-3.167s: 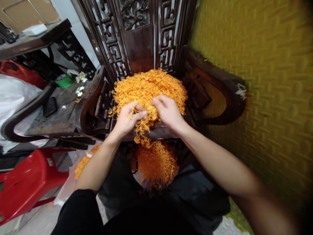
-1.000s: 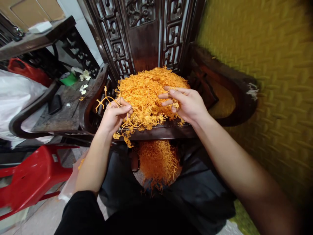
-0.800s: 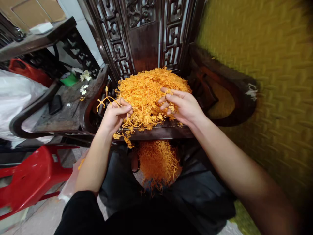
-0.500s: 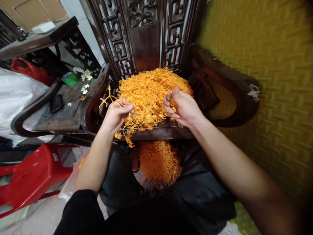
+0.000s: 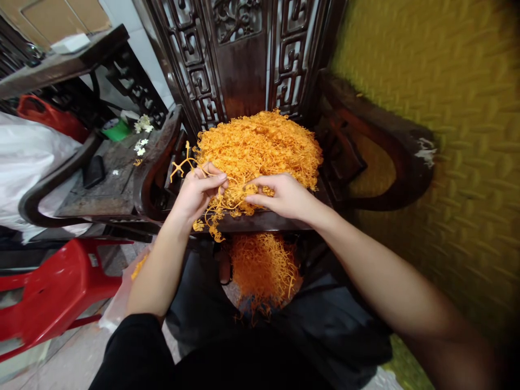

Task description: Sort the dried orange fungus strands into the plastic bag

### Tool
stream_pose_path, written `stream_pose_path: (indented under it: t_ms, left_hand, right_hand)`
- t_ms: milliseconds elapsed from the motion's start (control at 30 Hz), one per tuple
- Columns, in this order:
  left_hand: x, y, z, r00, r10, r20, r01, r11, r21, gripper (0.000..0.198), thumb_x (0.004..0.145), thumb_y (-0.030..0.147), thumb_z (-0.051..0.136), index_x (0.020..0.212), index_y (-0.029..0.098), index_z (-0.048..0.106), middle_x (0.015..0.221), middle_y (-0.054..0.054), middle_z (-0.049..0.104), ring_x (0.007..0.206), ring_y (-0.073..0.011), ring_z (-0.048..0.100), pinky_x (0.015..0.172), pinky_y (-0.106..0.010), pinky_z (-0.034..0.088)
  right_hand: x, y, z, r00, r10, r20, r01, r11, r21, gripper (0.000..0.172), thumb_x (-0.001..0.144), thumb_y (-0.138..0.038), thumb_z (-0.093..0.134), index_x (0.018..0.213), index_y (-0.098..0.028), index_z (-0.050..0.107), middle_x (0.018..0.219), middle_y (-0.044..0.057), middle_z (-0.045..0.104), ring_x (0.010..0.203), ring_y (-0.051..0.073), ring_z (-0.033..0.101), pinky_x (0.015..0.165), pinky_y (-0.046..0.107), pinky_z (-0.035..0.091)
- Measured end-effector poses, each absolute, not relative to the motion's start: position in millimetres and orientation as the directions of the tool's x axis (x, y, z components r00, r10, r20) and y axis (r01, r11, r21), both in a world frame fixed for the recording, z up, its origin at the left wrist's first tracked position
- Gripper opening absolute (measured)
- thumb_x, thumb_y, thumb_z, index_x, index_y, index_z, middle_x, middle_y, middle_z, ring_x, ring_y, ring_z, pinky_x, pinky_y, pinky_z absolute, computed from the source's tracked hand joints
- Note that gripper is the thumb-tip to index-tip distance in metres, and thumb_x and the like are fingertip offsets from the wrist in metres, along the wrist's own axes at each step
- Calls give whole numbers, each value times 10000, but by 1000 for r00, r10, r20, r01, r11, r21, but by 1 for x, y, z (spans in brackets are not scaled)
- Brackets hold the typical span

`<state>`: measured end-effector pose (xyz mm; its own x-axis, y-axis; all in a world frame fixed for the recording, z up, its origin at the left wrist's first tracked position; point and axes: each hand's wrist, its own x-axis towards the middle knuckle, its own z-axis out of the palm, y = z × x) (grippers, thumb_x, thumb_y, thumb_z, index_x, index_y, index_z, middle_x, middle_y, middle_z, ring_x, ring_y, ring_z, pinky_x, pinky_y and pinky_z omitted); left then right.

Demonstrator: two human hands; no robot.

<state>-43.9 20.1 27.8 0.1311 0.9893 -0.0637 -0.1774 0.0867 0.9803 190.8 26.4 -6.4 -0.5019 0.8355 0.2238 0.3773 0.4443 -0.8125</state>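
Observation:
In my left hand point(image 5: 199, 189), thumb and fingers pinch an orange branched sprig point(image 5: 187, 160), which looks like plastic. Its forked end sticks out to the left, and small flower-like tips hang below the hand. My right hand point(image 5: 280, 196) is just to the right, its thumb and forefinger apart around small orange pieces at the front of the heap. Behind both hands a large heap of orange flower-like pieces point(image 5: 260, 141) covers the seat of a dark carved wooden chair point(image 5: 244, 70).
Between my knees, below the seat edge, is a pile of orange stems point(image 5: 264, 265). On the left are a red plastic stool point(image 5: 60, 287), a second wooden seat point(image 5: 101, 203) with a dark phone-like object point(image 5: 93, 172), white flowers point(image 5: 142, 124) and green tape point(image 5: 116, 130). A yellow textured surface point(image 5: 459, 108) stands right.
My right hand has moved left and turned from palm-up to reaching toward my left hand. My left hand has shifted slightly right, still pinching the sprig.

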Motion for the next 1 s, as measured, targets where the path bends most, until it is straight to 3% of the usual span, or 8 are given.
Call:
stream_pose_path:
  t_ms: [100, 233, 400, 567, 733, 800, 867, 1000]
  left_hand:
    - [-43, 22, 25, 136, 991, -12, -172, 36, 984, 245, 739, 253, 861, 772, 166, 634, 688, -12, 701, 592, -77, 613, 604, -202, 486]
    - [-40, 21, 20, 134, 990, 42, -113, -27, 993, 327, 764, 345, 878, 925, 193, 637, 814, -8, 713, 716, -96, 657, 694, -225, 531]
    - [-33, 16, 14, 181, 981, 74, 6, -76, 997, 642, 704, 310, 931, 1250, 209, 609, 881, 12, 690, 702, -90, 630, 665, -228, 519]
    - [-27, 13, 15, 253, 964, 79, 156, -121, 980, 380, 773, 358, 877, 1062, 173, 714, 900, -33, 709, 742, -109, 621, 662, -232, 506]
    - [-20, 11, 10, 132, 983, 124, 206, -149, 967, 471, 693, 313, 934, 1046, 200, 643, 1054, -38, 697, 673, -70, 568, 610, -211, 471]
    - [-15, 10, 5, 121, 987, 104, 220, -129, 967, 546, 661, 293, 952, 1090, 217, 623, 1055, -26, 689, 599, -46, 513, 558, -205, 433]
    - [-10, 9, 1, 161, 985, 53, 210, -87, 974, 516, 671, 307, 941, 1070, 211, 628, 860, 16, 659, 535, -48, 465, 513, -205, 390]
    - [-6, 7, 5, 241, 970, -17, 202, -33, 979, 316, 676, 291, 906, 826, 169, 656, 657, 40, 566, 556, -74, 489, 527, -210, 387]
  right_hand:
    - [187, 27, -8, -476, 836, 273, 362, 469, -805, 413, 985, -494, 613, 730, -169, 617, 679, -15, 536, 659, 134, 466, 666, 306, 344]
    - [186, 27, -6, -436, 859, 268, 295, 418, -859, 436, 991, -552, 576, 769, -177, 571, 745, -6, 550, 720, 141, 492, 687, 300, 353]
    - [183, 23, -4, -398, 879, 264, 274, 389, -880, 466, 983, -558, 579, 702, -188, 537, 675, -24, 488, 674, 130, 443, 658, 296, 332]
    - [175, 20, -8, -330, 901, 282, 175, 352, -920, 386, 968, -514, 618, 772, -183, 650, 687, 2, 553, 746, 163, 521, 674, 304, 383]
    - [165, 20, -14, -199, 965, 172, -3, 175, -985, 344, 896, -528, 709, 1014, -209, 658, 704, -10, 583, 639, 155, 521, 580, 299, 400]
    - [165, 19, -12, -198, 973, 122, -55, 113, -992, 367, 882, -567, 725, 965, -224, 624, 684, -20, 571, 566, 136, 487, 531, 291, 384]
    - [166, 18, -9, -183, 975, 128, -17, 127, -992, 409, 890, -617, 708, 846, -224, 606, 653, -14, 561, 547, 128, 469, 514, 287, 370]
    - [172, 17, -4, -122, 976, 178, 118, 193, -974, 540, 921, -682, 643, 662, -214, 568, 582, 10, 547, 538, 124, 452, 508, 284, 345]
